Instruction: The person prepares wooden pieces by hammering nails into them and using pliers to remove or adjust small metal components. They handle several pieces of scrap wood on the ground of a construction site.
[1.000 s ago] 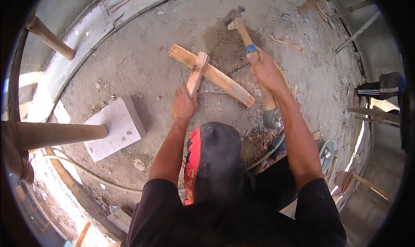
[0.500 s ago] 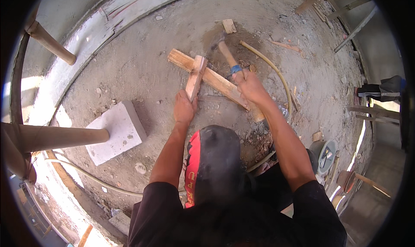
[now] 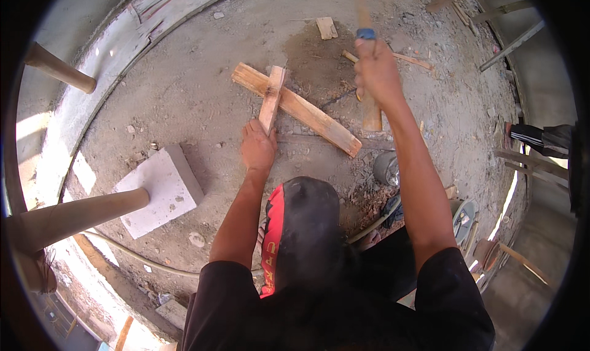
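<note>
My left hand (image 3: pixel 258 147) is closed around the near end of a short wooden batten (image 3: pixel 269 108). The batten's far part lies across a longer wooden plank (image 3: pixel 316 122), which rests slantwise on the ground. Out to the right, my right hand (image 3: pixel 378 74) grips a hammer (image 3: pixel 363 10) by its wooden handle, just below a blue band. The handle's butt sticks out beneath the fist. At the top edge of the picture the dark hammer head is partly cut off. Both wooden pieces are clear of the hammer.
A pale block (image 3: pixel 163 191) lies at left, with a wooden pole (image 3: pixel 92 211) reaching over it. A small wood offcut (image 3: pixel 327 28) lies farther off. A grey metal can (image 3: pixel 386 168) and a bucket (image 3: pixel 465 216) stand at right. Another person's leg (image 3: pixel 534 139) shows at far right.
My right hand has swung the hammer up and away from the crossed wood, toward the top of the view. My left hand keeps its hold on the batten, nearly in place.
</note>
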